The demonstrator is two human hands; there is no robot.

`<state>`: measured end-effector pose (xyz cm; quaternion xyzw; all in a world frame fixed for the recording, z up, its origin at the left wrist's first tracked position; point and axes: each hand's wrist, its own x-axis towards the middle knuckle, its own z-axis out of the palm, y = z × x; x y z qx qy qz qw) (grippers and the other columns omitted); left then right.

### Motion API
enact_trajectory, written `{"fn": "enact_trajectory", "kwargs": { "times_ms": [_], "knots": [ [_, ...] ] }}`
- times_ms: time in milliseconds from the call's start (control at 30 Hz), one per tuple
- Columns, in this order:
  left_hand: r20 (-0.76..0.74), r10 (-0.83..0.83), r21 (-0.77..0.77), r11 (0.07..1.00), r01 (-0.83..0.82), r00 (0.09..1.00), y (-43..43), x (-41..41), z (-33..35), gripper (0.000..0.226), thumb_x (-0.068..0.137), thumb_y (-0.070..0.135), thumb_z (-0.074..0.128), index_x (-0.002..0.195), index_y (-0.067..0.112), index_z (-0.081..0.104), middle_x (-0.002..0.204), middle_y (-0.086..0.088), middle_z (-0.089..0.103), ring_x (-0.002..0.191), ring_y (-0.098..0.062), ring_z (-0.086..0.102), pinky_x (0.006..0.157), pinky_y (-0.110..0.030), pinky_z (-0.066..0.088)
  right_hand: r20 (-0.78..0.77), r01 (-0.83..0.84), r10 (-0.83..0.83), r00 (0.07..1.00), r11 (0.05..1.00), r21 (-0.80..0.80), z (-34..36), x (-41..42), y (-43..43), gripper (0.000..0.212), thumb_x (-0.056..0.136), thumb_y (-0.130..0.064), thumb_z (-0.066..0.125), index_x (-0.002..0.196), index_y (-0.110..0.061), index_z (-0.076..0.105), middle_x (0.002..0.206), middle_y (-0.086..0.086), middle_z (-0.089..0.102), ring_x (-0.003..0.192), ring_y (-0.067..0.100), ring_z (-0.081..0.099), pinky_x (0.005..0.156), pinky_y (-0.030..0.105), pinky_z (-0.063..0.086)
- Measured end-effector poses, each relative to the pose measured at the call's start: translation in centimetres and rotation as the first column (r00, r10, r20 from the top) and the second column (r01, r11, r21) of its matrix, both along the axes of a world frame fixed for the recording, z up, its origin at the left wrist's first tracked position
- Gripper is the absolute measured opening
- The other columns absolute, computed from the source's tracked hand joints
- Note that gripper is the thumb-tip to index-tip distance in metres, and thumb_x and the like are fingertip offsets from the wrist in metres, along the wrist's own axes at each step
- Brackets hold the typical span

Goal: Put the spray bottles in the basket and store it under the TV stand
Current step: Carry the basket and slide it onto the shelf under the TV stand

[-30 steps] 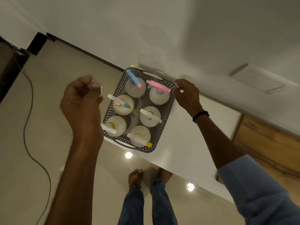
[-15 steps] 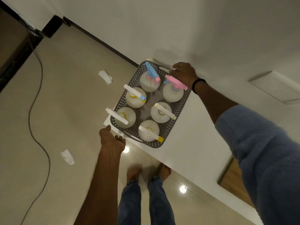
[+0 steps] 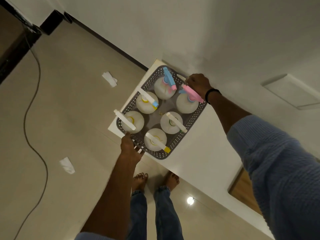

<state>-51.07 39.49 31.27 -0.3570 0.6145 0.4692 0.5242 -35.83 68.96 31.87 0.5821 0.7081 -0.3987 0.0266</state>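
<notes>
Grey perforated basket [image 3: 188, 122] sits at the corner of the white bench [image 3: 199, 158], against the wall. Six white spray bottles [image 3: 170, 122] stand upright inside, two rows of three. Left hand [image 3: 129, 149]: grip closed around the near handle. Right hand [image 3: 199, 84]: grip closed at the far rim, beside the pink-topped bottle [image 3: 187, 102]. Paper scraps [image 3: 67, 165] and a cable [image 3: 29, 108] lie on the floor.

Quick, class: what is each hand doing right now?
Left hand: closed on the near handle of the basket.
Right hand: closed on the basket's far handle.
</notes>
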Motion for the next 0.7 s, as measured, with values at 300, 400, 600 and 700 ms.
{"fn": "enact_trajectory", "kwargs": {
  "times_ms": [300, 400, 600, 700],
  "knots": [
    [-0.364, -0.187, -0.179, 0.975, 0.129, 0.912, 0.2, 0.5, -1.0, 0.02, 0.096, 0.027, 0.05, 0.089, 0.011, 0.06, 0.08, -0.004, 0.062, 0.065, -0.017, 0.055, 0.054, -0.024, 0.043, -0.086, 0.174, -0.177, 0.98, 0.984, -0.045, 0.6, 5.3, -5.4, 0.031, 0.094, -0.025, 0.051, 0.07, -0.012, 0.066, 0.073, 0.006, 0.063, 0.074, 0.019, 0.054, 0.062, 0.028, 0.035],
    [-0.409, -0.281, -0.206, 0.955, 0.212, 0.868, -0.7, -0.1, -1.3, 0.025, 0.091, 0.027, 0.052, 0.102, 0.008, 0.065, 0.095, -0.012, 0.07, 0.072, -0.02, 0.058, 0.066, -0.03, 0.048, -0.069, 0.265, -0.271, 0.96, 0.96, -0.085, 0.7, 7.5, -7.6, 0.034, 0.096, -0.027, 0.051, 0.074, -0.007, 0.068, 0.072, 0.009, 0.065, 0.071, 0.017, 0.053, 0.062, 0.028, 0.038],
    [-0.482, -0.406, -0.206, 0.914, 0.351, 0.776, -1.9, -0.5, -0.2, 0.038, 0.087, 0.041, 0.052, 0.103, 0.009, 0.066, 0.099, -0.014, 0.069, 0.081, -0.026, 0.06, 0.073, -0.039, 0.048, -0.104, 0.428, -0.437, 0.894, 0.899, -0.098, 2.4, 11.7, -13.1, 0.035, 0.094, -0.031, 0.051, 0.08, -0.003, 0.067, 0.076, 0.012, 0.068, 0.071, 0.022, 0.055, 0.063, 0.031, 0.042],
    [-0.509, -0.456, -0.187, 0.887, 0.423, 0.73, -2.0, -0.2, 1.1, 0.039, 0.085, 0.043, 0.053, 0.104, 0.011, 0.066, 0.107, -0.015, 0.07, 0.083, -0.026, 0.06, 0.079, -0.045, 0.054, -0.136, 0.53, -0.54, 0.83, 0.841, -0.104, 3.6, 13.9, -16.4, 0.035, 0.092, -0.032, 0.051, 0.084, -0.004, 0.07, 0.084, 0.014, 0.072, 0.078, 0.03, 0.063, 0.073, 0.037, 0.051]
  ]
}}
